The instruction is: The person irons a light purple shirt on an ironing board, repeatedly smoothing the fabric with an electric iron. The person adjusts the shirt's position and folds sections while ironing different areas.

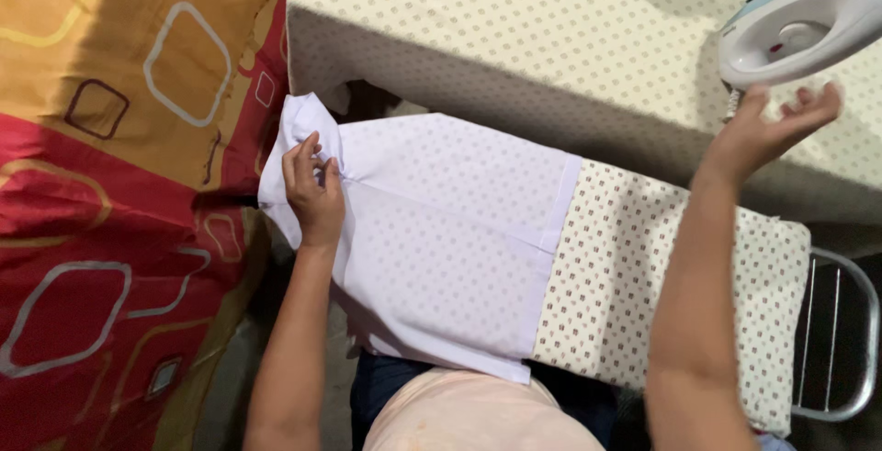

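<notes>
Shirt (441, 249) flat on ironing board (671, 295); left hand (315, 196) pins collar, fingers spread; right hand (767, 129) open, empty, under iron (799, 28) at upper right. Grasping iron looks next.

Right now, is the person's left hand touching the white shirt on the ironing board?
Touching. The head view shows the left hand lying flat on the white shirt near its collar, fingers pressed on the cloth, no gap.
</notes>
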